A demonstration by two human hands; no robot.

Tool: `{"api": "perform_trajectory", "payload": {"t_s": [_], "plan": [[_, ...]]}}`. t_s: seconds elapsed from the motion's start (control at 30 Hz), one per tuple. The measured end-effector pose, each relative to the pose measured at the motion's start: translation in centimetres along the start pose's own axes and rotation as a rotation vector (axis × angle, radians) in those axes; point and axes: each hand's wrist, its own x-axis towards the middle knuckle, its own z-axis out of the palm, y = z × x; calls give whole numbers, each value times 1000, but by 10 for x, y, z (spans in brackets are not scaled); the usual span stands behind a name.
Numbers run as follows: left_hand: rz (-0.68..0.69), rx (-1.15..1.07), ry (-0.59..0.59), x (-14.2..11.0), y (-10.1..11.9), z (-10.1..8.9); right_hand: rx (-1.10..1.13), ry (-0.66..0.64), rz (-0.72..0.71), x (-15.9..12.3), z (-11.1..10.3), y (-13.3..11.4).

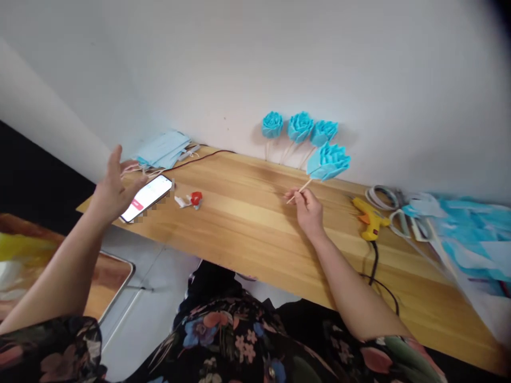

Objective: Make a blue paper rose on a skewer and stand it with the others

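Note:
Between the thumb and fingers of my right hand point(308, 211) is the thin wooden stick of a blue handmade flower point(328, 161), its head tilted up toward the wall. Behind it, three more blue flowers point(272, 125) on sticks lean against the wall. On the left, my left hand point(114, 189) is raised with its fingers spread and nothing in them. It hovers beside a phone point(149, 198) whose lit screen faces up. Past the fingers lies a stack of light blue face masks point(164, 150).
A yellow glue gun point(372, 218) with a black cord lies at the right, near scissors point(400, 223) and a roll of tape point(381, 197). Blue cut material point(471, 229) is piled at the right end. Red and white scraps point(195, 199) lie mid-left on the wooden table point(239, 223).

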Motion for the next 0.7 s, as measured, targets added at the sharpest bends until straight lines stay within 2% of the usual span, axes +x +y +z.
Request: {"api": "perform_trajectory", "payload": {"t_s": [0.1, 0.17, 0.27, 0.37, 0.47, 0.57, 0.7], "plan": [[-128, 202, -124, -27, -19, -11, -24, 8, -16, 0, 0, 1], [-147, 236, -177, -39, -28, -10, -29, 13, -16, 0, 0, 2], [-133, 247, -149, -47, -34, 0, -24, 17, -17, 0, 1, 4], [-170, 407, -258, -45, -21, 8, -16, 14, -34, 0, 2, 5], [-273, 603, -382, -37, 2, 11, -5, 12, -43, 0, 2, 5], [-362, 699, -422, -28, 15, 14, -6, 15, -50, 0, 1, 6], [-386, 730, -421, -23, 17, 20, 14, 15, -51, 0, 1, 7]]}}
